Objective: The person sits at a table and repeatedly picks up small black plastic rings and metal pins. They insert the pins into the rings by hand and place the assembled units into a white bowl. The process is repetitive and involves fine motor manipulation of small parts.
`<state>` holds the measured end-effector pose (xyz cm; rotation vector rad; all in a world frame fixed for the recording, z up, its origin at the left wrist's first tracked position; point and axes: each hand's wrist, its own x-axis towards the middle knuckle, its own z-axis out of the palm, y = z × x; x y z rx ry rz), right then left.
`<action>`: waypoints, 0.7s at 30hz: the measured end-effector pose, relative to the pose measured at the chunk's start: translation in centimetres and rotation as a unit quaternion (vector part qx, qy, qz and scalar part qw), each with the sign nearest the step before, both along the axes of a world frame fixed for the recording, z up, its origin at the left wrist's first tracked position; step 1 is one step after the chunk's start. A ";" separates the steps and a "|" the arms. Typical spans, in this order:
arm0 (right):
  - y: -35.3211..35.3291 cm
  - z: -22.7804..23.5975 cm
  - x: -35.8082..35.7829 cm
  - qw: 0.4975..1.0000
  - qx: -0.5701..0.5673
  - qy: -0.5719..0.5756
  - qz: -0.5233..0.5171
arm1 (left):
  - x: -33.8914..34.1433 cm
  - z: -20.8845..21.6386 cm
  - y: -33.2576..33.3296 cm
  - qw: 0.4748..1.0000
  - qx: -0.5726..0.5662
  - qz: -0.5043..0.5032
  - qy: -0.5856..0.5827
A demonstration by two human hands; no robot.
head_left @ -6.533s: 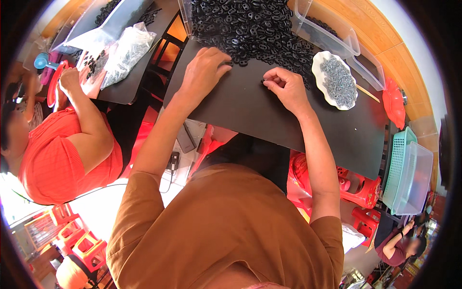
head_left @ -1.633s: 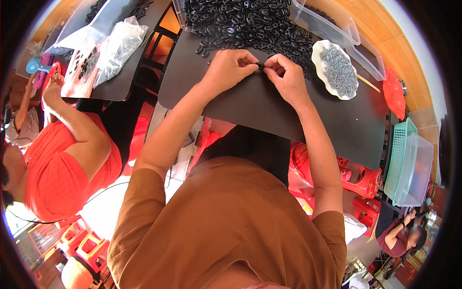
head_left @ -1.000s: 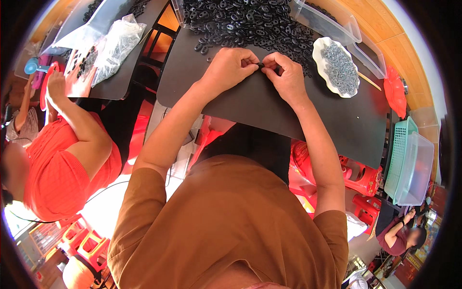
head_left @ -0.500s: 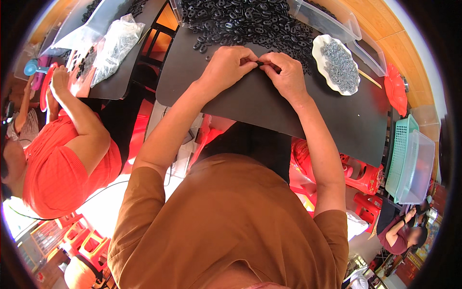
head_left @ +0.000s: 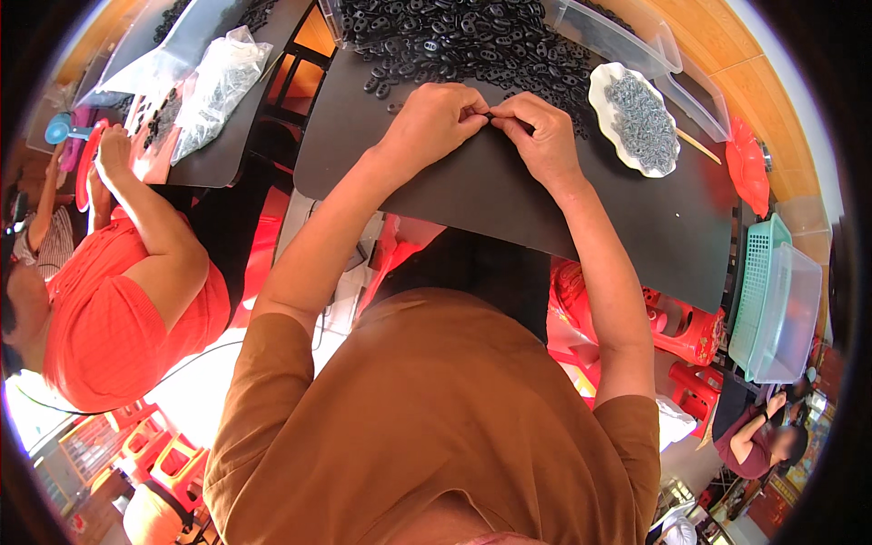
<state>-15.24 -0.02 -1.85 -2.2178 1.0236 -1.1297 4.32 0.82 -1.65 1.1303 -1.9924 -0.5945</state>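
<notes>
My left hand (head_left: pixel 438 120) and my right hand (head_left: pixel 542 134) meet over the black table (head_left: pixel 427 186). Thumb and fingers of each are closed in a pinch, fingertips nearly touching. Between them is a small dark piece (head_left: pixel 491 117), mostly hidden; it looks like one of the black pieces around it. Just beyond my hands spreads a large pile of small black oval pieces with holes (head_left: pixel 472 45). To the right of my right hand stands a white scalloped dish (head_left: pixel 600 93) filled with small silvery metal parts (head_left: pixel 639 118).
Clear plastic bins (head_left: pixel 627 41) flank the pile. A thin stick (head_left: pixel 698 145) lies beside the dish, near a red dish (head_left: pixel 748 168). A green basket (head_left: pixel 756 282) is at far right. On the left, a person in red (head_left: pixel 136 300) sits by another table with a plastic bag (head_left: pixel 218 86).
Both hands have shifted very slightly away from me, the fingertips still together. Nothing else has visibly moved.
</notes>
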 end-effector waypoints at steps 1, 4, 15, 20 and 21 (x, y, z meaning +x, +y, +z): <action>-0.1 -0.1 0.0 1.000 0.008 -0.003 -0.002 | -0.1 0.0 -0.1 1.000 -0.004 -0.002 0.002; -0.2 -0.1 0.1 1.000 0.019 -0.008 -0.007 | -0.2 0.3 -0.3 1.000 -0.012 -0.003 0.002; -0.6 0.1 0.3 0.999 0.052 -0.003 -0.014 | -0.1 0.7 -1.0 0.999 0.008 -0.009 -0.030; -0.7 0.1 0.4 0.999 0.050 0.004 -0.017 | 0.1 0.9 -1.3 0.999 0.025 -0.021 -0.030; -0.8 0.0 0.3 0.999 0.042 0.006 -0.013 | 0.1 1.0 -1.4 0.999 0.028 -0.023 -0.032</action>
